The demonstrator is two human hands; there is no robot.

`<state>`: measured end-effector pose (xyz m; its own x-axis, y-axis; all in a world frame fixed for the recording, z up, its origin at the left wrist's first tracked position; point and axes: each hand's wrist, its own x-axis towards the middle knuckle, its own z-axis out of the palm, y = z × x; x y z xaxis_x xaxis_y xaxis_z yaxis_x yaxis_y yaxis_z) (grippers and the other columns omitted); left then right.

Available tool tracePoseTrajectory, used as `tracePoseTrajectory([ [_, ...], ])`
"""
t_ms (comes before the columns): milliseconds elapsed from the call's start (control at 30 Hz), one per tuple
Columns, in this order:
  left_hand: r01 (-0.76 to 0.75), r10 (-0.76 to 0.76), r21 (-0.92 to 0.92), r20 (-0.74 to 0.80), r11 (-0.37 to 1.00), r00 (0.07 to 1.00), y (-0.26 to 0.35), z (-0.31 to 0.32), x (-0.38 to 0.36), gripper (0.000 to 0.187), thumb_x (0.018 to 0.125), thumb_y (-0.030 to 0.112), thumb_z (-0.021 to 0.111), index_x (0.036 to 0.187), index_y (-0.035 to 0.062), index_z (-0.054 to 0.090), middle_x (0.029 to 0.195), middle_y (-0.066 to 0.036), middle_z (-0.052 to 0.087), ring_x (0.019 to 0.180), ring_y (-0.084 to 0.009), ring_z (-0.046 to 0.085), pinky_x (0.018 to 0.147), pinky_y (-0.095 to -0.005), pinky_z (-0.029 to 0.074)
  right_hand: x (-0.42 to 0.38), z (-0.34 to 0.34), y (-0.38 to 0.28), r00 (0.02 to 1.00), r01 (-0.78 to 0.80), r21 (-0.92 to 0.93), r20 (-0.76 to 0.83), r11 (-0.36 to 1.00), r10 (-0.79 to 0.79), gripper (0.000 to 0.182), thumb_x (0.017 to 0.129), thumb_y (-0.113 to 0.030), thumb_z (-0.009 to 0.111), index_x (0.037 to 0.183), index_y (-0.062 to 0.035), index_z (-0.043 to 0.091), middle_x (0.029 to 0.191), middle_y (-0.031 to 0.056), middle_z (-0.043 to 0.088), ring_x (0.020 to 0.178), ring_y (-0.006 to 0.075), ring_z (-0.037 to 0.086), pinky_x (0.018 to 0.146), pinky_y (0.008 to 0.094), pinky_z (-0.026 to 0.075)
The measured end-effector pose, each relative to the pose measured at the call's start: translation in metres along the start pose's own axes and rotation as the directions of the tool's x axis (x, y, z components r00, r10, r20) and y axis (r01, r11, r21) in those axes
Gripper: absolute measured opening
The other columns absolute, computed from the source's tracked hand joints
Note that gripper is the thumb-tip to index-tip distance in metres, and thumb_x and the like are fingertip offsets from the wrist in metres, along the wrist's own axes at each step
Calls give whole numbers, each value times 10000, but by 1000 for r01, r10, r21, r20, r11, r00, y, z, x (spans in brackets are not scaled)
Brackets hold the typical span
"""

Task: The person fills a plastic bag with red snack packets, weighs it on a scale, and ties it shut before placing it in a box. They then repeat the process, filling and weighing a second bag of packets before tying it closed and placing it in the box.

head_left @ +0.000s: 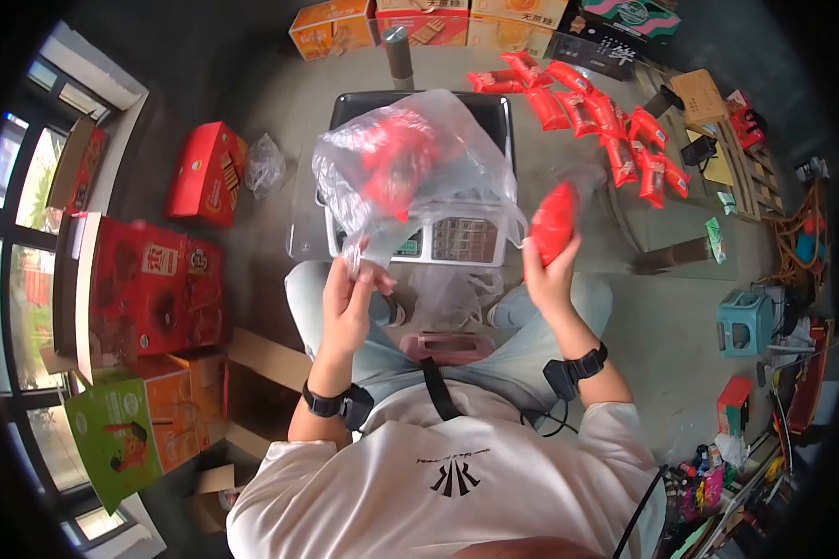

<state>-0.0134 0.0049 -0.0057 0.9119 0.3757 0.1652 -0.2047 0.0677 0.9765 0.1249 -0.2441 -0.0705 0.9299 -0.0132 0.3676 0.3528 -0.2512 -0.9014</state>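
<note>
Head view, fingers [532, 262] gripping packet [554, 222], 无蔗糖 box [517, 11]

The clear plastic bag [480, 154] is crumpled and glossy, puffed out above the scale [464, 244], with red packets [401, 177] showing blurrily through its film, heaped together too indistinctly to count. Its near edge is gathered in the left hand [351, 293]; its right side stretches toward the right hand [552, 275]. There, a shiny, plump red packet [554, 224] is gripped by its lower end, upright with a slight tilt, outside the bag.
</note>
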Motion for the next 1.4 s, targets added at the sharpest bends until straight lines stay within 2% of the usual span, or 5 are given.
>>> tracePoseTrajectory([
  [200, -172, 165, 172, 58, 970, 985, 0, -2, 2, 489, 924, -38, 438, 1399, -9, 327, 857, -69, 587, 729, -124, 536, 688, -236, 443, 18, 54, -66, 802, 271, -161, 582, 949, -131, 678, 754, -282, 726, 1293, -34, 400, 1129, 226, 542, 1034, 374, 569, 852, 417, 485],
  [400, -330, 233, 378, 280, 865, 931, 2, -3, 0, 525, 907, -47, 438, 1415, -19, 309, 837, -79, 578, 693, -135, 536, 651, -256, 463, 56, 132, -58, 836, -70, 70, 548, 995, 20, 825, 782, -283, 735, 1401, -23, 254, 1296, 226, 467, 1215, 311, 484, 991, 373, 404],
  [667, -179, 149, 361, 112, 915, 983, -6, -1, -4, 395, 905, -38, 445, 1293, -42, 379, 855, -76, 567, 724, -126, 538, 694, -255, 456, 49, 112, -23, 924, 238, -56, 321, 970, -209, 697, 821, -224, 677, 1385, -22, 319, 1389, 238, 366, 1315, 365, 340, 1078, 458, 280],
  [933, 2, -1, 147, -12, 989, 1000, -22, 12, -9, 392, 936, 56, 494, 1292, -13, 343, 803, -41, 547, 659, -79, 518, 601, -199, 429, 7, -11, 39, 983, -104, 331, 175, 938, 47, 168, 911, -94, 579, 1050, -26, 512, 852, 18, 576, 597, 37, 520, 473, 189, 437],
  [1400, 71, -67, 419, -25, 905, 997, -34, 9, -7, 266, 875, 23, 590, 1124, -13, 503, 837, -50, 610, 690, -76, 556, 618, -225, 446, 217, -107, 199, 968, -236, -861, -251, 451, 28, 699, 756, -355, 685, 1316, -49, 400, 1276, 222, 460, 1171, 404, 464, 962, 488, 408],
])
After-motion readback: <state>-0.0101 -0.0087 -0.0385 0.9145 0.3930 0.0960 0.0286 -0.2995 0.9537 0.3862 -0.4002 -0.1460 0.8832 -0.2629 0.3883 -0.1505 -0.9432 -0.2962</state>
